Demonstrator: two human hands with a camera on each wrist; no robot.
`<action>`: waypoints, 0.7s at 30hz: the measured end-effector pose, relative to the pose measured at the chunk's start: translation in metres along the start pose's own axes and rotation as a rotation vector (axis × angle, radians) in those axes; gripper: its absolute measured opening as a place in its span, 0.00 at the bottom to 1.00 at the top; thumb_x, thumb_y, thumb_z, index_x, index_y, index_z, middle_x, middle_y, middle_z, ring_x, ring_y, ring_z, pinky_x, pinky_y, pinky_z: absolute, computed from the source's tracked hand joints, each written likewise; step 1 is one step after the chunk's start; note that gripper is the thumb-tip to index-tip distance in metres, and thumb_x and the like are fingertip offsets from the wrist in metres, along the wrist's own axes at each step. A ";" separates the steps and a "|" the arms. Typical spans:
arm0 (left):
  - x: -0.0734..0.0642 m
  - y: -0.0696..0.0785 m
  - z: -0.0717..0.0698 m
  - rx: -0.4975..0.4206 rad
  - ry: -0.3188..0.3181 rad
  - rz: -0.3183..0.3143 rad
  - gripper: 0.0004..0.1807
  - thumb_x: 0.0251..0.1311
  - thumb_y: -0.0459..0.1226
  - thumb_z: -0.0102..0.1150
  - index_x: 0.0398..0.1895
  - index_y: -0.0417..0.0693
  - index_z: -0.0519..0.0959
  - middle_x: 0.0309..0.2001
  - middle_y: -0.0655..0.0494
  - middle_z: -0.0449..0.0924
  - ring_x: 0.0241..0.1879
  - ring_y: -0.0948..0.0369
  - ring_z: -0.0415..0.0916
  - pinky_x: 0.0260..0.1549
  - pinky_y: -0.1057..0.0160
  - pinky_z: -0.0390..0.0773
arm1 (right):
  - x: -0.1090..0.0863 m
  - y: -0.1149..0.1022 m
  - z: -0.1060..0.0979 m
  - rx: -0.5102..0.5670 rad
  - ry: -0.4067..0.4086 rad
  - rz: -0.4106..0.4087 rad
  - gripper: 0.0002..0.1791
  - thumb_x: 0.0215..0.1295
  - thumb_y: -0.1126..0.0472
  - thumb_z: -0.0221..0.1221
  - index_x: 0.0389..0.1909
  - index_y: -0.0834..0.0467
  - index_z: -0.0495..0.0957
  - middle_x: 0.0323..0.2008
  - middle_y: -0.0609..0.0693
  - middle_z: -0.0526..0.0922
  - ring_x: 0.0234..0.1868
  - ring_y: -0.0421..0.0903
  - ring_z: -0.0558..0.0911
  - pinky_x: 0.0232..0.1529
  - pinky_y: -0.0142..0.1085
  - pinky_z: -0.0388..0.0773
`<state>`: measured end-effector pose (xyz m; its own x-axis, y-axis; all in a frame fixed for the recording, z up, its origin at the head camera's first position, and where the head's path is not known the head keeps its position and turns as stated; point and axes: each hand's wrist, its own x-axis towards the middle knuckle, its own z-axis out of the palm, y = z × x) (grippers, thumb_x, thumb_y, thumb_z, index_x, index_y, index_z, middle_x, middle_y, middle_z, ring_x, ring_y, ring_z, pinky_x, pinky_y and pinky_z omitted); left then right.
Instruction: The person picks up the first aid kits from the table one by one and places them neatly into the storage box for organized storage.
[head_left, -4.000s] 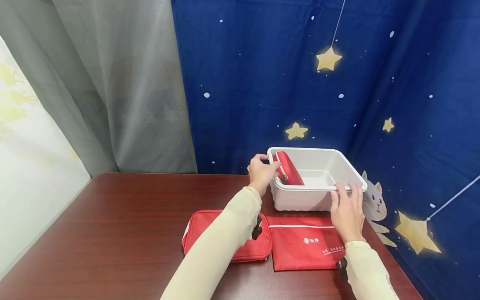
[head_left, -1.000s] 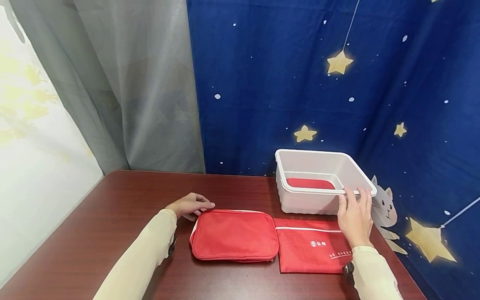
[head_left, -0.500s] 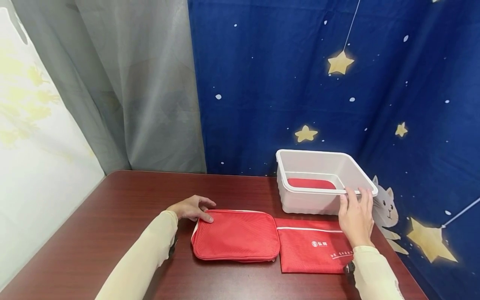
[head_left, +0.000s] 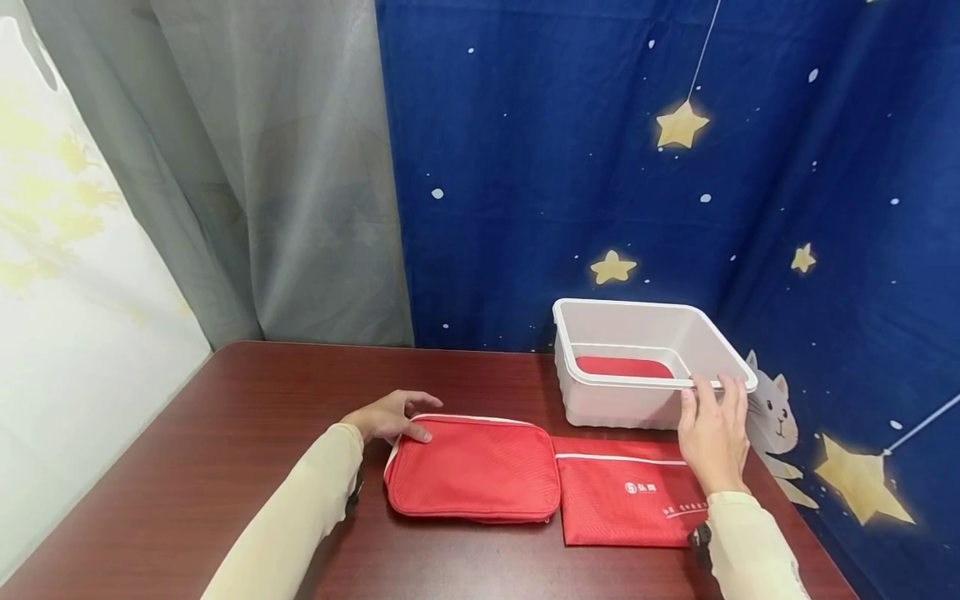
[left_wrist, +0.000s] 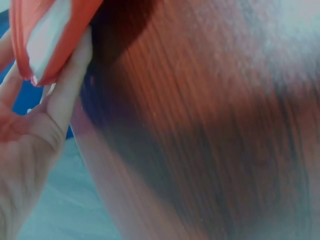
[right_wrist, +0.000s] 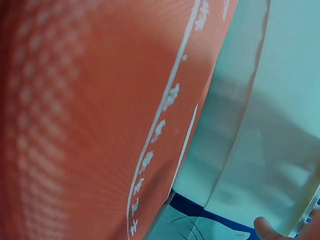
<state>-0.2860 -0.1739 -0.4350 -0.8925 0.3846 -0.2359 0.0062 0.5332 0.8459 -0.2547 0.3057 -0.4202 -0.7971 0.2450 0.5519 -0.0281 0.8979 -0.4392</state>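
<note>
My left hand (head_left: 386, 419) grips the back left corner of a puffy red zip pouch (head_left: 476, 471). Its thumb lies on the top face, and the other fingers are partly hidden behind. The left wrist view shows the pouch's pale side panel (left_wrist: 47, 37) between thumb and fingers. My right hand (head_left: 712, 437) holds the front right rim of a white plastic bin (head_left: 618, 407), fingers over the edge and thumb outside. Inside the bin lies another red pouch (head_left: 624, 367), mostly hidden by the front wall. A flat red zip pouch (head_left: 615, 492) with white print lies before the bin.
Everything stands on a dark red-brown wooden table (head_left: 247, 433). A blue star-patterned curtain (head_left: 525, 167) and a grey curtain (head_left: 315, 208) hang along the back. The bin sits near the table's right edge.
My left hand has left the bin, where the pouch now lies low, and come to the puffy pouch's left corner. That pouch's back edge has just risen slightly. My right hand stays on the rim.
</note>
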 end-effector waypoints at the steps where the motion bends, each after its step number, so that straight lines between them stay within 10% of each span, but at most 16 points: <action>1: 0.001 -0.001 0.001 -0.007 0.003 0.008 0.30 0.47 0.36 0.68 0.57 0.47 0.71 0.45 0.45 0.72 0.28 0.57 0.73 0.17 0.62 0.76 | 0.000 0.000 0.000 0.000 0.001 0.001 0.21 0.70 0.51 0.42 0.61 0.51 0.65 0.67 0.56 0.54 0.71 0.50 0.41 0.47 0.69 0.61; 15: 0.007 -0.005 0.002 -0.065 0.155 0.009 0.15 0.58 0.38 0.58 0.49 0.46 0.79 0.35 0.51 0.81 0.17 0.63 0.71 0.18 0.68 0.73 | 0.000 0.001 0.000 0.004 0.005 0.000 0.21 0.70 0.51 0.43 0.61 0.51 0.65 0.66 0.57 0.54 0.71 0.51 0.41 0.47 0.69 0.61; 21: 0.010 -0.003 0.002 -0.124 0.178 0.024 0.14 0.59 0.36 0.56 0.48 0.44 0.79 0.41 0.50 0.81 0.31 0.60 0.79 0.32 0.63 0.80 | -0.001 0.000 0.000 0.008 0.009 -0.004 0.21 0.70 0.52 0.43 0.61 0.51 0.66 0.66 0.57 0.54 0.71 0.51 0.41 0.48 0.69 0.61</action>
<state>-0.2935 -0.1701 -0.4409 -0.9584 0.2509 -0.1361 -0.0173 0.4248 0.9051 -0.2543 0.3058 -0.4209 -0.7914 0.2447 0.5601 -0.0360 0.8961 -0.4424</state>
